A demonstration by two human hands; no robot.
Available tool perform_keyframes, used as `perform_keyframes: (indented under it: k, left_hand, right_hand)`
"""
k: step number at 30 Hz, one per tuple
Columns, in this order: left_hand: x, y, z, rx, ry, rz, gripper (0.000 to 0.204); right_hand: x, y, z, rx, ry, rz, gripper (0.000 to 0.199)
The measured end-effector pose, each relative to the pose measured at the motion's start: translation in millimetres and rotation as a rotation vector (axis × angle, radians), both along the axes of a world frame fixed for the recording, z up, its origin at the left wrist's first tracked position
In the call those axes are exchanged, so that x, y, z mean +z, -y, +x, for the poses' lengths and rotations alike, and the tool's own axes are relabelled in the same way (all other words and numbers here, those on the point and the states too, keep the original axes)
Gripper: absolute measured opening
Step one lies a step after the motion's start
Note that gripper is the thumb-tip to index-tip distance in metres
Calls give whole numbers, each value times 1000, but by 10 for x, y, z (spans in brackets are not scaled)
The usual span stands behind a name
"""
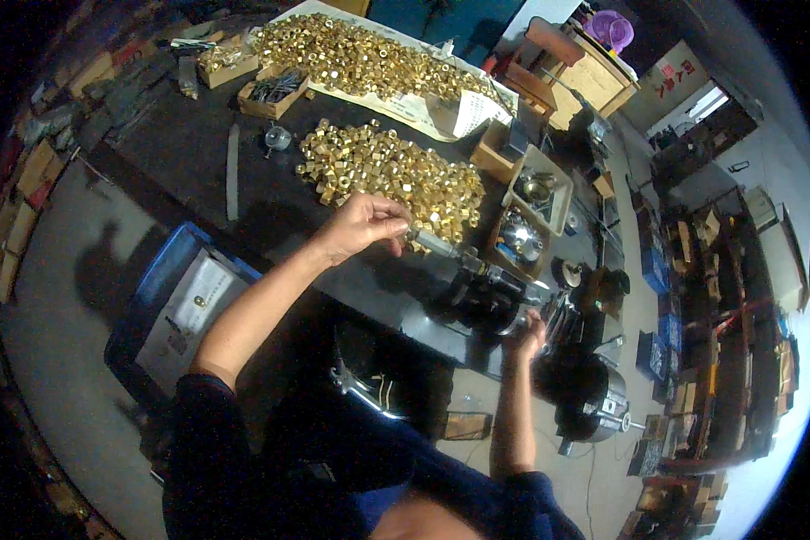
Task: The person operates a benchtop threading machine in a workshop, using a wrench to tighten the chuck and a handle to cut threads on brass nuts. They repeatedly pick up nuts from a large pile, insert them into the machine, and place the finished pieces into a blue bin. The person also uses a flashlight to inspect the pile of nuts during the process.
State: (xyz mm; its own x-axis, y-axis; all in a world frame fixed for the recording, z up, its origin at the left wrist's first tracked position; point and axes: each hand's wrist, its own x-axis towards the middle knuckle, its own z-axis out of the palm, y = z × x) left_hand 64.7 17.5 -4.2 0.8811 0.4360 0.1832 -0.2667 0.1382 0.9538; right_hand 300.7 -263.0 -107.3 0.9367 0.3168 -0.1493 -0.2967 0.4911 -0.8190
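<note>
My left hand [366,223] is closed in a pinch at the left end of a light metal rod-like part [435,243] of a small dark bench machine [481,292]. Whatever lies between those fingertips is too small to make out. Right behind that hand spreads a heap of brass nuts [396,171] on the dark bench. At the machine's right side my right hand [529,335] has its fingers curled against a part there. What it grips is hidden in shadow.
A larger brass-nut pile [360,58] lies on paper at the back. Small boxes [273,94] stand back left, metal-filled trays [542,191] to the right. A blue-rimmed crate [157,270] is left below the bench, a motor-like housing [594,396] lower right.
</note>
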Motion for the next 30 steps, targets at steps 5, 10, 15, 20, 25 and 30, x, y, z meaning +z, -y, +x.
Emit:
perform_keyframes:
  k: [5,10,15,20,25,30]
  left_hand:
    - [4,84,59,57,-5,12,18]
    - [38,98,60,69,-67,44,23]
    - [-32,98,12,71,-1,-110,19]
    - [2,135,-61,52,14,-176,18]
    - [-6,95,-74,70,45,-104,15]
    - [74,98,-180,403,-88,509,18]
  right_hand:
    - [162,-126,0,-103,25,-152,17]
    - [402,-343,598,-62,556,-320,20]
    - [1014,-173,214,45,390,104,23]
    - [758,318,-338,34,438,33,23]
    - [-83,267,37,1,20,-13,18]
    - [24,-178,956,-144,569,-252,17]
